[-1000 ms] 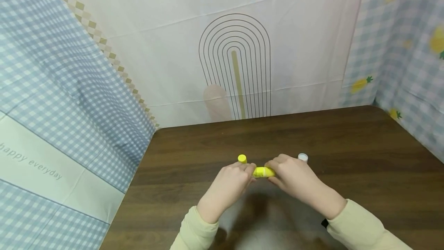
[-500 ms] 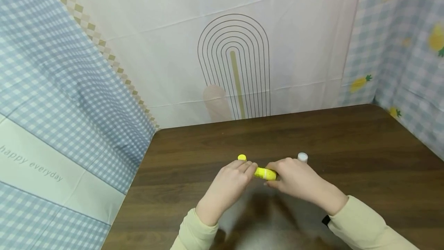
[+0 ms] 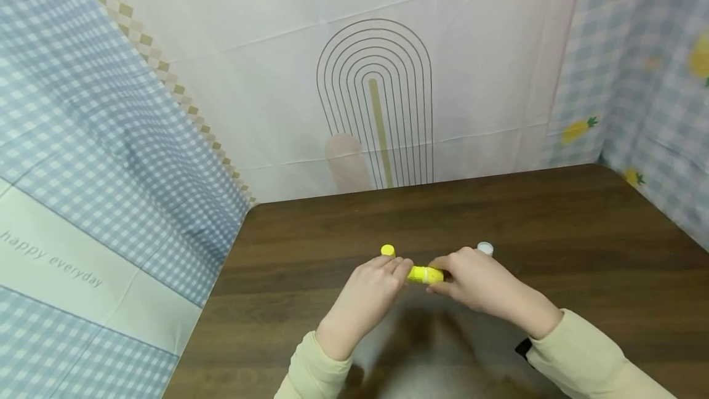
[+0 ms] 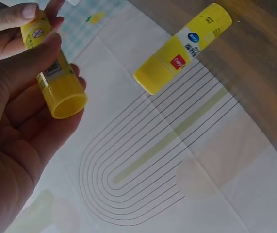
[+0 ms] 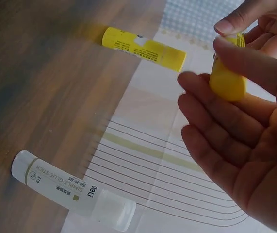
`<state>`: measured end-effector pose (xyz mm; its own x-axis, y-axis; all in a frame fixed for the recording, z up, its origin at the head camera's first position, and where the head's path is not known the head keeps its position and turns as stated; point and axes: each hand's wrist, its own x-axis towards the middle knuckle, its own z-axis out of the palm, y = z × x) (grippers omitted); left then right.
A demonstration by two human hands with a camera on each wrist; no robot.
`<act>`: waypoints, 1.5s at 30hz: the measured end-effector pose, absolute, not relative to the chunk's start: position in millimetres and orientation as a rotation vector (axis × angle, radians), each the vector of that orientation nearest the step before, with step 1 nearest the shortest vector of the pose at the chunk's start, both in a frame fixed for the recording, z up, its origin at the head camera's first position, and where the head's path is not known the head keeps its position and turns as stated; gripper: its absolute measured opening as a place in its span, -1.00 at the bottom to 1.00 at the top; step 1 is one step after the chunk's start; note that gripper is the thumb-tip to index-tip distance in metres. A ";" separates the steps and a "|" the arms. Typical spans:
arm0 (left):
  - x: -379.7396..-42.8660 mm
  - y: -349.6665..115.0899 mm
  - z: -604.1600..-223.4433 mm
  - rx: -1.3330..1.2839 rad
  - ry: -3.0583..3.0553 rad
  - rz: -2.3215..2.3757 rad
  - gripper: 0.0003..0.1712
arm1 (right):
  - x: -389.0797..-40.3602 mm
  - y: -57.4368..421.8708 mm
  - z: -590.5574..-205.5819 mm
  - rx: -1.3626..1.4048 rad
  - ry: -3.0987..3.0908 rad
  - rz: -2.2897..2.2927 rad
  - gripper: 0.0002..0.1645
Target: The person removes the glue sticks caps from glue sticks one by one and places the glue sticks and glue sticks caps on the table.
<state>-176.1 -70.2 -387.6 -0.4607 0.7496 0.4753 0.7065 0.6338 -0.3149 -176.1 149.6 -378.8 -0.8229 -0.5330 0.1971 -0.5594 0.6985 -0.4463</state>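
Between both hands lies a yellow glue stick (image 3: 425, 274), held roughly level above the table. My left hand (image 3: 365, 294) grips its labelled body, and the hollow-looking bottom end (image 4: 70, 104) shows past the fingers in the left wrist view. With thumb and fingertip, my right hand (image 3: 479, 282) pinches the plain yellow end (image 5: 228, 85); its other fingers extend loosely. A second yellow glue stick (image 4: 184, 48) stands upright on the table behind my left hand. Behind the right hand stands a white glue stick (image 5: 75, 189), mostly covered in the head view.
The dark wooden table (image 3: 332, 226) meets a pale patterned cloth (image 3: 266, 91) at its back edge. Blue checked curtains (image 3: 138, 134) hang on the left, with pineapple-printed cloth (image 3: 653, 97) on the right. Both upright glue sticks stand just beyond the hands.
The held glue stick dipped at its right end, then came back nearly level. My right hand has shifted slightly right on that end. The two standing glue sticks stay in place.
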 end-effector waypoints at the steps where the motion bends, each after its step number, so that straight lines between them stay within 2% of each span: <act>1: -176.3 -70.2 -387.0 -1.139 -2.288 0.091 -0.65 | -175.5 149.4 -378.5 0.914 -2.835 0.752 -0.80; 5: -179.0 -70.0 -384.4 -1.159 -2.358 0.053 -0.63 | -174.0 149.2 -377.9 0.891 -2.730 0.626 -0.82; 9: -180.9 -71.3 -380.8 -1.177 -2.450 0.001 -0.70 | -171.6 149.4 -380.0 0.853 -2.608 0.512 -0.72; 16: -180.3 -74.7 -381.1 -1.177 -2.472 -0.004 -0.73 | -172.8 147.6 -382.0 0.829 -2.670 0.557 -0.68; 26: -178.6 -76.2 -380.9 -1.163 -2.300 -0.031 -0.67 | -176.7 151.1 -373.7 0.850 -2.893 0.886 -0.83; 37: -177.6 -75.2 -380.0 -1.173 -2.283 0.028 -0.68 | -171.8 149.8 -375.2 0.844 -2.846 0.829 -0.83; 45: -176.0 -77.5 -377.0 -1.190 -2.334 0.043 -0.71 | -167.9 148.2 -377.6 0.817 -2.779 0.705 -0.75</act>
<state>-176.0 -77.5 -377.0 -0.4821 0.7636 0.4296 0.7472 0.6144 -0.2536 -167.9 148.2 -377.6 -0.8379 -0.4699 0.2777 -0.5455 0.7396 -0.3942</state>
